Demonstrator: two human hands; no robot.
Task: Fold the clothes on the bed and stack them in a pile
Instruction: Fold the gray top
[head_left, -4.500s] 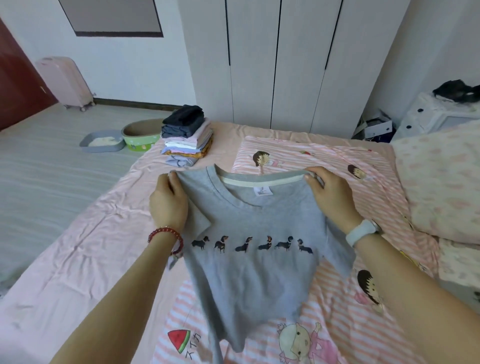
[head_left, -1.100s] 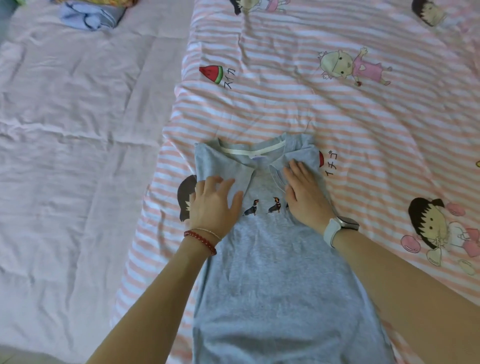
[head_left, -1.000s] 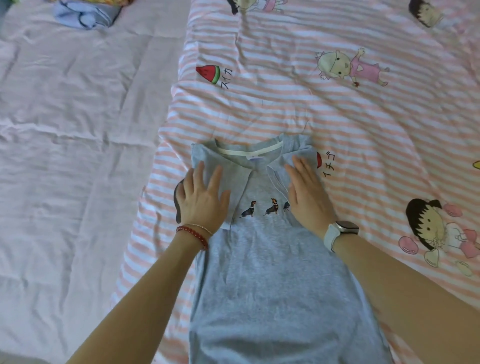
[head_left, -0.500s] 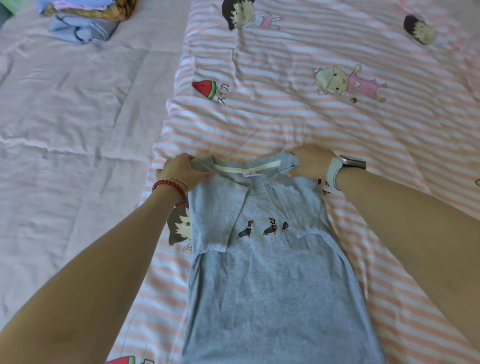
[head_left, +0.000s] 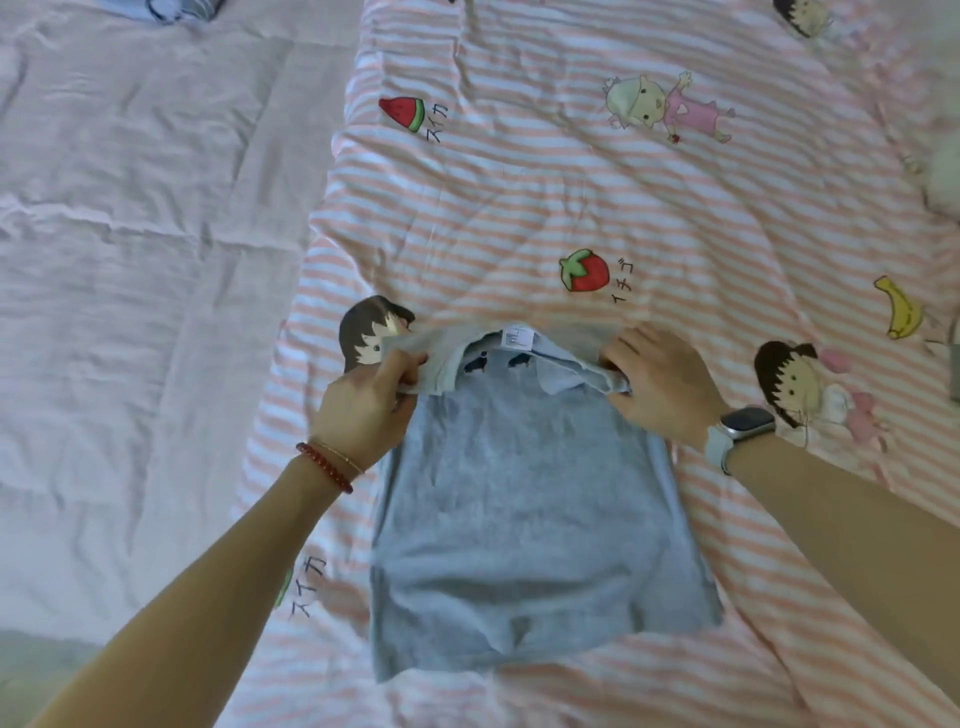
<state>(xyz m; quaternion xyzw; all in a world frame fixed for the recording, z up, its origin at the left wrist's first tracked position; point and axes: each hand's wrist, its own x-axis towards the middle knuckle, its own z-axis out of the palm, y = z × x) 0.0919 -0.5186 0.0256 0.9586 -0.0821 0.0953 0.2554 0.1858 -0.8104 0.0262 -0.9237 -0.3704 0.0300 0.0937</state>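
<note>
- Under your hands lies the bed (head_left: 130, 312), its plain pale quilted cover wrinkled out beyond your left hand (head_left: 363, 410).
- A pink-and-white striped blanket (head_left: 675, 218) with cartoon children and fruit prints lies on the bed under both hands and past your right hand (head_left: 660, 389).
- The grey T-shirt (head_left: 519, 519) lies on that blanket between your hands and back toward you, its top edge gripped at both sides.
- A bit of folded clothes (head_left: 176, 8) shows far ahead of your left hand, cut by the frame.

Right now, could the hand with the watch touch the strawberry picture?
Probably yes. The right hand is pinching the grey shirt, but only bare striped blanket lies between it and the nearby strawberry picture.
</note>
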